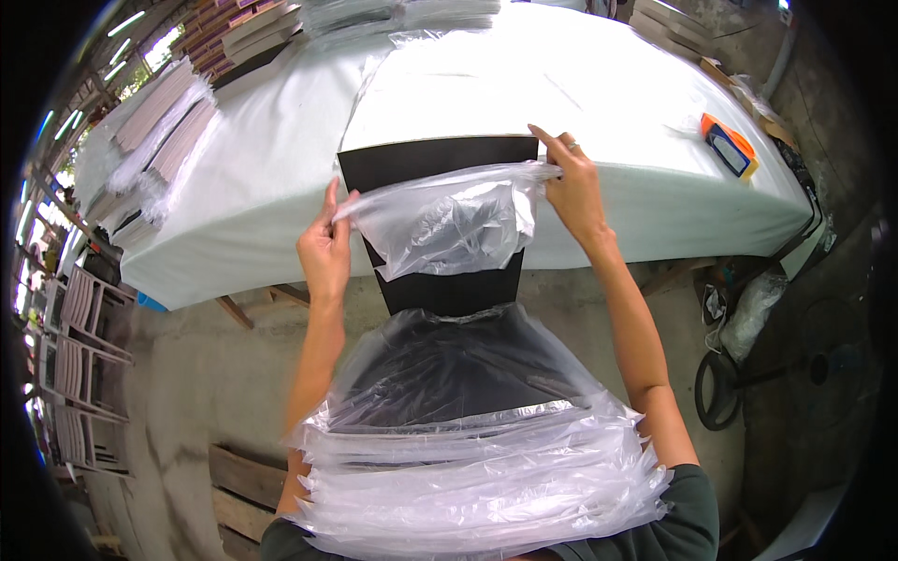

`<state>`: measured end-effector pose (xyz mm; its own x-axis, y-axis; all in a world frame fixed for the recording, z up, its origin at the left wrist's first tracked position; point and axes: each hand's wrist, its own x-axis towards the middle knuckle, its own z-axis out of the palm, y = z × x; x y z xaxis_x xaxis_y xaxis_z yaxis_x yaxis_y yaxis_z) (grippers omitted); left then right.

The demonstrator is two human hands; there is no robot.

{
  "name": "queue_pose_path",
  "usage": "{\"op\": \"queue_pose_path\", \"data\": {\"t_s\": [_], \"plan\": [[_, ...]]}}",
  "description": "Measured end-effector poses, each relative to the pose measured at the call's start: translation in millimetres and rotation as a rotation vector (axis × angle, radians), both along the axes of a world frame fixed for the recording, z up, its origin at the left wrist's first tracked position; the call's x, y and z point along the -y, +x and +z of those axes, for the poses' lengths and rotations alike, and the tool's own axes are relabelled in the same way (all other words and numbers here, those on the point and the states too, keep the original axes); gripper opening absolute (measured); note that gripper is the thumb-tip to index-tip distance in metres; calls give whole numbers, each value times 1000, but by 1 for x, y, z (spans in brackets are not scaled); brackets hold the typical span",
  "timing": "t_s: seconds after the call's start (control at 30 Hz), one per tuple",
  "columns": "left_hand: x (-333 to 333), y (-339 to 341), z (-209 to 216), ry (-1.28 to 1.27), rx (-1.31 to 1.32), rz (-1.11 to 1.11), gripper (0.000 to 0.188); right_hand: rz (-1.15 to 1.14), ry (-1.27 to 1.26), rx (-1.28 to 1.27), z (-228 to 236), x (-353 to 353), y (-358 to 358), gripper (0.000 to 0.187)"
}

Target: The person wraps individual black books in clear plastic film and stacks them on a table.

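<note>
A clear plastic bag (449,224) is stretched sideways between my two hands, crumpled at its middle. My left hand (325,243) pinches its left edge, and my right hand (578,192) grips its right edge with the index finger pointing out. Behind the bag is a flat black panel (440,161), its far end on the white-covered table. The panel also shows below the bag, closer to me. Nearest my body lies a thick pile of clear plastic bags (486,477), with a dark surface visible through the top plastic.
The table (253,168) has a pale cloth over it. Plastic-wrapped stacks (159,140) stand at its left end, and more bundles (402,14) lie along the far side. An orange and blue object (730,147) is on the right. Stacked chairs (89,365) stand at left, a fan (814,369) at right.
</note>
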<state>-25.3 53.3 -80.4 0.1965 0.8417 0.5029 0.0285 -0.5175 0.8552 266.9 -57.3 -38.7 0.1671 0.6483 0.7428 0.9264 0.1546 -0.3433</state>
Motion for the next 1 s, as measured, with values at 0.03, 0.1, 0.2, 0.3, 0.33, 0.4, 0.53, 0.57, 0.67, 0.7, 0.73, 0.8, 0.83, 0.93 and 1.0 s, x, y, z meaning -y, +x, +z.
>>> {"op": "queue_pose_path", "data": {"t_s": [0.03,0.1,0.2,0.3,0.33,0.4,0.53,0.57,0.67,0.7,0.73,0.8,0.83,0.93,1.0], "plan": [[9,9,12,57,-76,143,37,-56,17,133,-3,-4,-3,57],[3,12,7,129,-45,202,39,-121,-48,142,-8,3,-9,58],[2,7,14,208,15,282,38,-157,-51,152,-15,14,-20,55],[8,3,38,100,49,202,37,51,275,-87,0,35,-27,26],[9,-4,44,-5,47,143,37,64,270,-92,10,40,-29,26],[-6,-23,43,-64,149,2,39,166,-62,-390,30,51,-23,15],[-17,-40,43,-504,151,-532,43,423,-672,-1138,45,50,-2,14],[-18,-41,45,-532,158,-576,43,280,-669,-1115,31,46,8,12],[-26,-55,40,-645,59,-808,45,309,-564,-1490,-12,34,16,32],[-28,-53,35,-644,58,-815,45,292,-560,-1508,-28,27,19,43],[-27,-54,31,-687,277,-851,46,296,-560,-1507,-29,26,19,43],[-28,-49,26,-722,498,-882,48,479,-481,-1726,-31,26,17,45],[-21,-39,23,-762,467,-749,47,473,-446,-1744,-29,26,12,43],[-28,-41,-20,-865,376,-641,40,614,-520,-1739,-28,23,10,39],[-42,-49,-66,-987,249,-709,27,513,-447,-1779,-50,14,12,32]]}}
